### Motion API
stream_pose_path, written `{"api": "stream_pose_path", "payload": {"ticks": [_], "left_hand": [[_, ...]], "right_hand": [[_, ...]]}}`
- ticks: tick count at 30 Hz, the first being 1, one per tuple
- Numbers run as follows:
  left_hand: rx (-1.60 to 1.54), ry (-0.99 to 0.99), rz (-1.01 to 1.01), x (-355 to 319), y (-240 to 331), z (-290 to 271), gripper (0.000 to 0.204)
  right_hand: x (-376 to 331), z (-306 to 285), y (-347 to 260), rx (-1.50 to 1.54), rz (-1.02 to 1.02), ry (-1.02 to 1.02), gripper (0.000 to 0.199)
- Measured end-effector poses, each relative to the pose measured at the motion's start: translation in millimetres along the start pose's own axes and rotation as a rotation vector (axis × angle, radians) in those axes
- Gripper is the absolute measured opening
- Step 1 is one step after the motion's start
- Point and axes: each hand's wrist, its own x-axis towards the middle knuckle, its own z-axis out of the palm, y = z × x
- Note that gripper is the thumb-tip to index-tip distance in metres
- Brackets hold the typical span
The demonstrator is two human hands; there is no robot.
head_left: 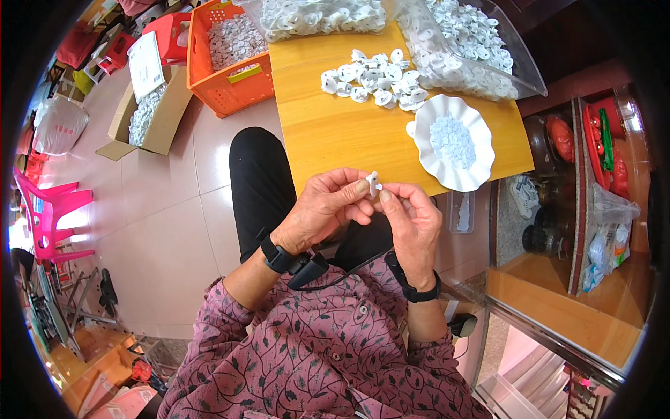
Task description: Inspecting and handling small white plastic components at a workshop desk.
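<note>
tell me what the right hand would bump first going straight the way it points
The right hand would likely meet the white part pinched in the left hand first; depth makes it unclear whether they touch.

Pale pinkish floor tiles [157,262] with thin joint lines spread across the 9 o'clock side, glossy enough to catch reflections. Bright light comes in at the far 9 o'clock edge, beside a hot-pink plastic chair [46,220]. A red plastic stool [173,38] stands between 10 and 11. The yellow wood-grain tabletop [296,115] spans 12 to 2. At 3, an open shelf unit [508,241] shows speckled grey panels; its orange-brown wooden ledge [558,311] reaches 4. Toward 8 sits low wooden furniture [87,359].
</note>
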Motion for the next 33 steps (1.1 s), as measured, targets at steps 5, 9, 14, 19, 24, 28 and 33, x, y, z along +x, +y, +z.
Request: {"api": "stream_pose_path", "payload": {"ticks": [5,9,14,19,24,28,33], "left_hand": [[-0.018,-0.005,-0.01,1,-1,-2,0.025],[-0.009,0.008,0.001,0,0,0,0.024],[0.018,0.028,0.003,1,-2,-2,0.024],[0.018,0.046,0.013,0,-2,1,0.024],[0.06,0.079,0.021,-1,-4,5,0.024],[0.046,0.079,0.021,-3,-4,2,0.024],[0.006,0.054,0.013,-2,-1,0,0.025]], "right_hand": [[2,-1,4,-0.077,-0.041,0.002,0.008],[4,-1,6,-0.103,-0.047,0.015,0.009],[7,-2,12,-0.185,-0.133,0.011,0.008],[7,1,16,-0.286,-0.242,0.028,0.008],[8,3,9,-0.442,-0.318,0.016,0.009],[8,1,8,-0.441,-0.339,-0.018,0.007],[6,1,8,-0.27,-0.225,-0.044,0.006]]}}
